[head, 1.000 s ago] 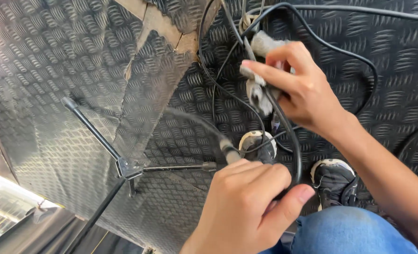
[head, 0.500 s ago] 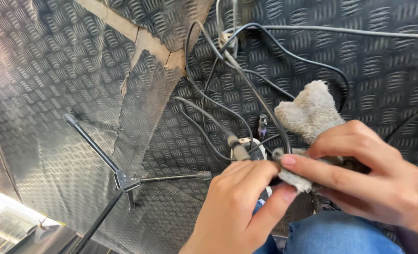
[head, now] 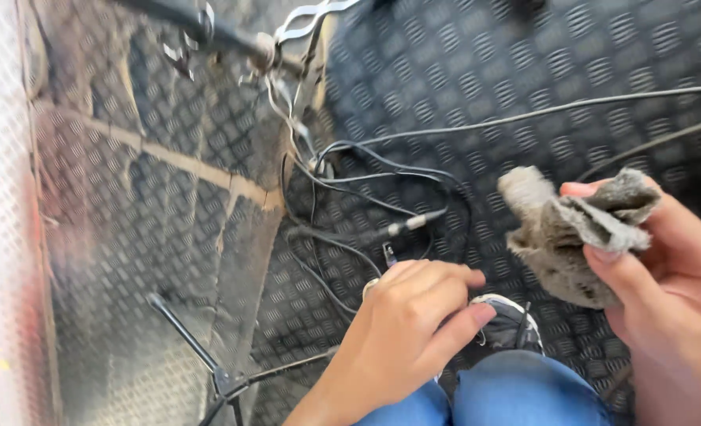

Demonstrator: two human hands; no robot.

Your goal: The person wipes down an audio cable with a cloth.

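My right hand (head: pixel 666 292) pinches a crumpled grey fuzzy rag (head: pixel 567 237) between thumb and fingers at the right of the view. My left hand (head: pixel 402 335) hovers low in the middle with its fingers curled closed above my dark shoe (head: pixel 512 323). A small pale edge shows at its knuckles, and whatever is inside the fist is hidden. Beyond the left hand, a tangle of black cables (head: pixel 350 189) lies on the metal tread-plate floor (head: pixel 524 63), one ending in a silver-tipped plug (head: pixel 410 225).
A thin black stand with spread legs (head: pixel 208 363) rests on the floor at lower left. A dark bar with metal clips and wires (head: pixel 232 35) crosses the top. A raised tread-plate step (head: pixel 130 205) fills the left. My blue-jeaned knees (head: pixel 516 394) sit at the bottom.
The right hand lifted the rag away from the left hand and out to the right. The view swung upward and left, bringing the bar at the top into sight.
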